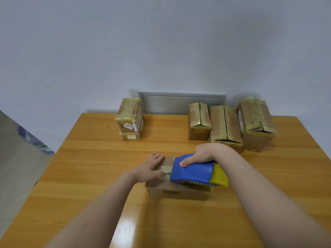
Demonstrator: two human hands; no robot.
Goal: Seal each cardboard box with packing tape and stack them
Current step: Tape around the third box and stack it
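Worktop (89, 167): wooden, it carries everything under and beyond your fingers.
Row of three boxes (225, 125): well beyond your right fingers, side by side, with wrinkled tape and centre seams showing.
Stack of two boxes (130, 119): well beyond your left fingers, the larger box on top of the flatter one.
Cardboard box (179, 192): directly under both your hands, barcode side facing you.
Tape dispenser (195, 170): blue and yellow, on the box top, just right of your left fingers.
Right hand (202, 154): fingers curled round the dispenser, thumb on its side.
Left hand (150, 167): fingers straight, pressing flat on the box's left end.
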